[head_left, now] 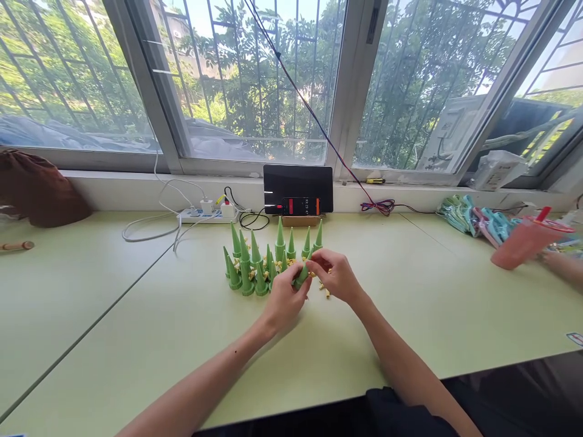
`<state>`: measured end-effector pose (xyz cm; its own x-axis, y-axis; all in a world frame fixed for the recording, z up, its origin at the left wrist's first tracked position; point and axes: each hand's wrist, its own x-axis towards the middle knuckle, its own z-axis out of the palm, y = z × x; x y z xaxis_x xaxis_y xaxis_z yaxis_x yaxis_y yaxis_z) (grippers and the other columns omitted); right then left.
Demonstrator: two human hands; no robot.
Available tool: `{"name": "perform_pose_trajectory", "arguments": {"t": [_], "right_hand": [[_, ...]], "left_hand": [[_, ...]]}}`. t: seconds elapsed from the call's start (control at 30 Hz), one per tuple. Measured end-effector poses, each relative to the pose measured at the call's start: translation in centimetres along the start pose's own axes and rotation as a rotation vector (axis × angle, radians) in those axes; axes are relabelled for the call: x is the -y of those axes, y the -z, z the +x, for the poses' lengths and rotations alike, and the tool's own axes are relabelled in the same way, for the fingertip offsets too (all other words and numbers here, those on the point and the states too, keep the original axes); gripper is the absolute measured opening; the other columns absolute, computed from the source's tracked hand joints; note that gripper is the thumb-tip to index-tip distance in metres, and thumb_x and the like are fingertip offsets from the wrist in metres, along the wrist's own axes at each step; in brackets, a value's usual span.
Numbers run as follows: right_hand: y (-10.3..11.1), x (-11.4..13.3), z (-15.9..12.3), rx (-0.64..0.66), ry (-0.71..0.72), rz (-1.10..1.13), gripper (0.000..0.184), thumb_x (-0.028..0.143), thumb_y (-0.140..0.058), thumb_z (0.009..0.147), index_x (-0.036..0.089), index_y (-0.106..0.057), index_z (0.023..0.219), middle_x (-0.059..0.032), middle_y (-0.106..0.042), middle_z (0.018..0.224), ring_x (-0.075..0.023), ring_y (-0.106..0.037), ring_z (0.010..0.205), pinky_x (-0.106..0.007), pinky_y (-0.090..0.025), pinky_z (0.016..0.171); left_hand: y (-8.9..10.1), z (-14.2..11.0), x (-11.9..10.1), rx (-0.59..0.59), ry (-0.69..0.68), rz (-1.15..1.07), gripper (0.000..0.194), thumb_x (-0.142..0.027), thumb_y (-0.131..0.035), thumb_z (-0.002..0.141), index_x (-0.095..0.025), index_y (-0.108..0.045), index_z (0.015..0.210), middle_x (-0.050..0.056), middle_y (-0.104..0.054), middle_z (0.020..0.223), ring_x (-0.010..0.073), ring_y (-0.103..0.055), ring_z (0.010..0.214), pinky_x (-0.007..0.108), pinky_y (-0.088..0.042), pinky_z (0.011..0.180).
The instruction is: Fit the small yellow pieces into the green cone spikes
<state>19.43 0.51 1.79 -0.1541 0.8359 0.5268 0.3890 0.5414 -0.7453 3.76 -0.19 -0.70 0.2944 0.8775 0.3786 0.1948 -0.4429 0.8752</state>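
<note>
A green plastic cone (302,277) is tilted between my two hands, above the front right of a cluster of similar cones. My left hand (286,297) has its thumb and fingers closed around the lower part of that cone. Against its upper part, the fingertips of my right hand (337,278) are pinched together; whether they also hide a small piece I cannot tell. Several green cones (246,279) stand upright with their points up, left of and behind my hands. Small yellow pieces (327,294) lie among the cones and by my right hand.
Behind the cones, a phone (301,206) leans on a dark tablet (298,176). A power strip (207,216) with cables lies by the window. At right are a red cup (523,243), plastic-wrapped items (471,215) and another person's hand (562,265). A brown bag (43,188) sits far left.
</note>
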Motion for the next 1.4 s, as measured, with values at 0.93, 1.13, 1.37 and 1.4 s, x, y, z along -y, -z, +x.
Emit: {"name": "perform_pose_trajectory", "arguments": {"t": [0.93,1.13,1.37,1.4], "right_hand": [[0.2,-1.8,0.4,-0.166,-0.117,-0.268,0.031,0.044,-0.046,0.096,0.018,-0.062,0.091,-0.0009,-0.065,0.07,-0.0118,-0.053,0.056,-0.022,-0.038,0.057],[1.3,-3.5,0.3,-0.127,-0.255,-0.493,0.021,0.027,-0.047,0.092,0.019,-0.061,0.079,-0.0017,-0.064,0.068,-0.0136,-0.054,0.061,-0.023,-0.035,0.058],[1.6,-4.1,0.4,-0.1,-0.371,-0.618,0.018,0.017,-0.047,0.089,0.019,-0.061,0.078,-0.0031,-0.066,0.072,-0.0137,-0.054,0.064,-0.023,-0.031,0.056],[1.6,-4.0,0.5,-0.097,-0.377,-0.62,0.018,0.017,-0.047,0.089,0.019,-0.062,0.078,-0.0031,-0.066,0.073,-0.0137,-0.055,0.064,-0.023,-0.03,0.056]], "left_hand": [[-0.4,-0.9,0.1,0.087,-0.198,0.433,0.012,-0.015,-0.047,0.089,-0.018,-0.058,0.086,0.0,-0.06,0.071,0.0117,-0.051,0.061,0.024,-0.039,0.061],[-0.3,-1.1,-0.1,0.143,-0.169,0.453,0.014,-0.018,-0.047,0.09,-0.018,-0.061,0.088,-0.002,-0.058,0.063,0.0114,-0.048,0.057,0.024,-0.037,0.06],[-0.4,-1.1,0.1,0.194,-0.225,0.51,0.016,-0.018,-0.046,0.091,-0.019,-0.062,0.088,-0.002,-0.054,0.059,0.0109,-0.046,0.054,0.023,-0.036,0.055],[-0.3,-1.1,0.0,0.182,-0.254,0.516,0.016,-0.017,-0.046,0.092,-0.019,-0.061,0.089,-0.002,-0.055,0.06,0.0106,-0.047,0.054,0.022,-0.037,0.054]]}}
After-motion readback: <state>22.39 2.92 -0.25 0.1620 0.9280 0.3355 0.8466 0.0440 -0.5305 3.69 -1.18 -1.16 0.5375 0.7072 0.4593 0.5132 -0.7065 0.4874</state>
